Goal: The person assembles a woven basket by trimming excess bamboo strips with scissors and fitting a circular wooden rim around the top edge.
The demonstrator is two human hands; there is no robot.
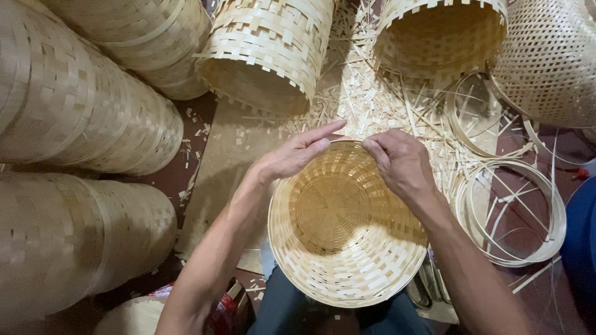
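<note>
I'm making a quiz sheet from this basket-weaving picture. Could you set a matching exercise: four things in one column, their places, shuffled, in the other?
Things:
1. round basket
2. stacked baskets
3. loose hoops
4. left hand

Places:
A. far left of the picture
B. on the floor at the right
C. on the basket's far rim, opposite the right hand
D. in the person's lap

Pairs: 1-D, 2-A, 3-B, 4-C

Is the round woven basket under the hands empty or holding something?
Empty: the basket faces mouth-up, its bare spiral-woven bottom fully visible; both hands only touch its far rim.
</note>
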